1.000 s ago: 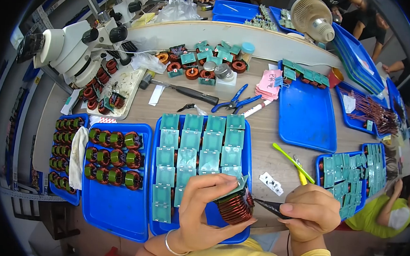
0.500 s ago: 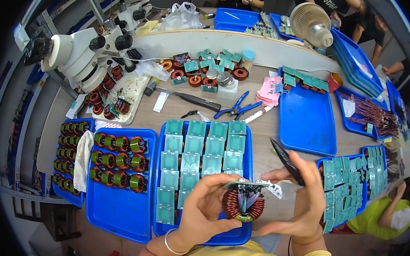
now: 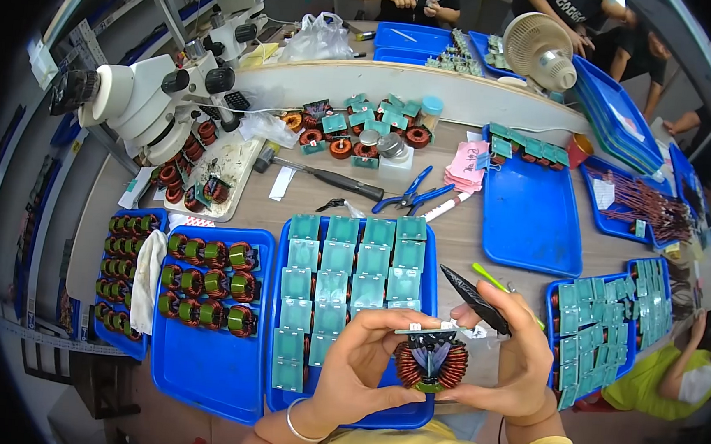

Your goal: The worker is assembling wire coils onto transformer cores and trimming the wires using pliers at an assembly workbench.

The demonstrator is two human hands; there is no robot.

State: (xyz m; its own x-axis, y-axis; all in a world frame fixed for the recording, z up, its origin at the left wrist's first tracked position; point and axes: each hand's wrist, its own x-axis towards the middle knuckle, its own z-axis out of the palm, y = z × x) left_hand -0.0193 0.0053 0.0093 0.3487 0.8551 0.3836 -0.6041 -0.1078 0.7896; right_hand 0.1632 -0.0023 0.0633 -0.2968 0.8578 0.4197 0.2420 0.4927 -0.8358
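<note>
My left hand (image 3: 358, 358) is closed around a copper-wound toroidal coil (image 3: 429, 366) with a small green circuit board (image 3: 424, 331) across its top. The coil's wound opening faces me, with dark purplish material in its centre. My right hand (image 3: 520, 349) has its thumb at the coil's lower right edge and a fingertip near the board's right end. Between the fingers of that hand sits a black, pointed tool (image 3: 475, 300), tip toward the upper left; its exact kind is unclear. Below the coil lies a blue tray (image 3: 277, 394) with rows of board-topped coils (image 3: 333, 288).
To the left are blue trays (image 3: 204, 376) of coils and a white cloth (image 3: 148, 282). Beyond lie a hammer (image 3: 334, 179), blue pliers (image 3: 411, 194), loose coils (image 3: 340, 147) and a microscope (image 3: 138, 95). A bright green stick (image 3: 486, 272) lies behind my right hand. People work nearby.
My right hand has come in to the left, its thumb now at the coil. The coil has shifted slightly right, and the black tool has swung lower and to the left.
</note>
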